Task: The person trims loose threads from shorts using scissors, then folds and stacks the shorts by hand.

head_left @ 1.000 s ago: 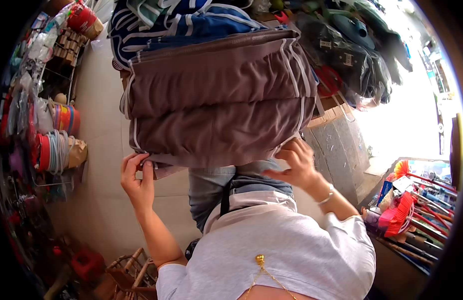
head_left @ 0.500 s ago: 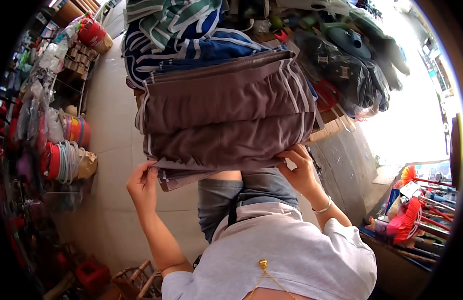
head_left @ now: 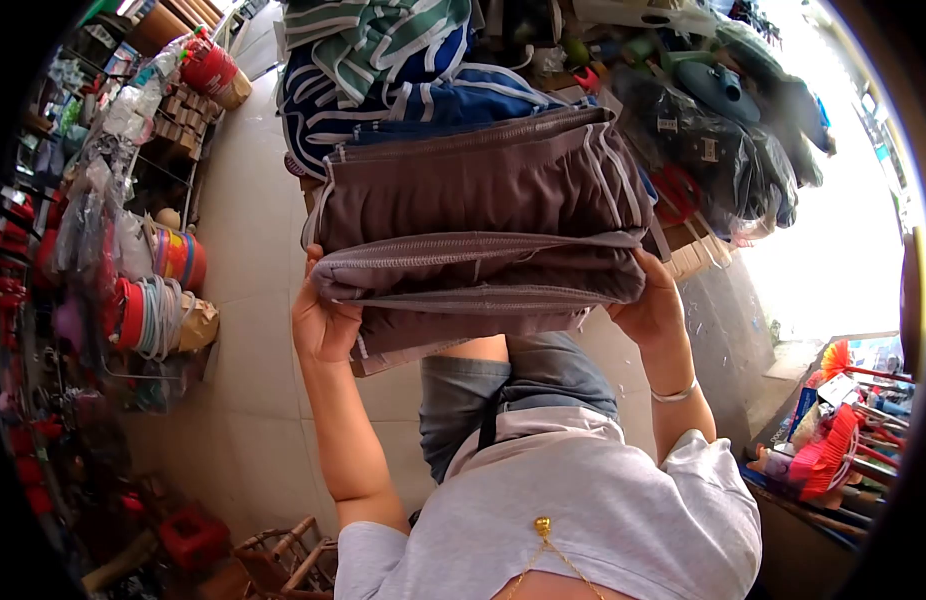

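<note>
Left hand [head_left: 325, 318], right hand [head_left: 655, 302] clamped on garment [head_left: 543, 272] ends; likely soft, light, limp: best gripped by stitched edge [head_left: 463, 299].

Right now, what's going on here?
A person has a brown garment by its two ends, left-hand grip on one, right-hand grip on the other, its waistband slightly open. More brown clothing lies just beyond, with blue, white-striped clothes behind that.

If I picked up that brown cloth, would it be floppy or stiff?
The brown cloth would probably flop: it bends and creases between the left hand and right hand. It's likely light for its size, as its edges look thin.
</note>
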The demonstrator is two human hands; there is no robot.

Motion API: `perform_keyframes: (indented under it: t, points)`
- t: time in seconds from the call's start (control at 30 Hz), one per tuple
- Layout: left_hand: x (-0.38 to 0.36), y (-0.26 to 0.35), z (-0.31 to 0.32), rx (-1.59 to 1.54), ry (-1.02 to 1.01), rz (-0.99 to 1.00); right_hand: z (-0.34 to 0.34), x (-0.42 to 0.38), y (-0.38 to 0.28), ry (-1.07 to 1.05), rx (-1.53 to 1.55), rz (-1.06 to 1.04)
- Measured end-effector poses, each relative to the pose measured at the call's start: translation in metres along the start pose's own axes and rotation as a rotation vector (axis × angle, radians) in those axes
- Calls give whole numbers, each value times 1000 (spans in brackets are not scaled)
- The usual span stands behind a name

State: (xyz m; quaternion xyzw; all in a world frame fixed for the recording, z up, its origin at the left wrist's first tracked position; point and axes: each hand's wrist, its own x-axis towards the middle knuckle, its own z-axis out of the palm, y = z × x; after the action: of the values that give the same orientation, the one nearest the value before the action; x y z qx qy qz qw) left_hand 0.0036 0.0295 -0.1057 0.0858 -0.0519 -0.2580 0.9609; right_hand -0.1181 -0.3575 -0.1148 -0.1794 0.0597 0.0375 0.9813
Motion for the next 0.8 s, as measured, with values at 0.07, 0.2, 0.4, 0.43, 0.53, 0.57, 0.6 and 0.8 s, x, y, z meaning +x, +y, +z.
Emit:
perform_keyframes:
  t: [0.07, 0.2, 0.4, 0.43, 0.53, 0.57, 0.6, 0.8]
  points:
    - [6, -4, 5, -68, -5, -22, 13, 9, -6, -73, 65, 116]
    - [16, -9, 11, -99, -47, 104, 4, 16, -11, -54, 90, 60]
    - [26, -16, 4, 166, -43, 240, 19, 22, -16, 33, -180, -25]
    - [29, -19, 5, 385, -50, 260, 8, 28, -18, -37, -363, -129]
    - [22, -30, 14, 807, 212, 370, 13, 30, -15, -15, -597, -279]
    - [20, -33, 17, 1035, 356, 401, 16, 28, -13, 80, -649, -323]
    - [20, -41, 24, 1282, 475, 489, 11, 28, -12, 61, -677, -347]
    - [12, -106, 56, 2046, -100, 1025, 11, 26, -5, 86, -702, -382]
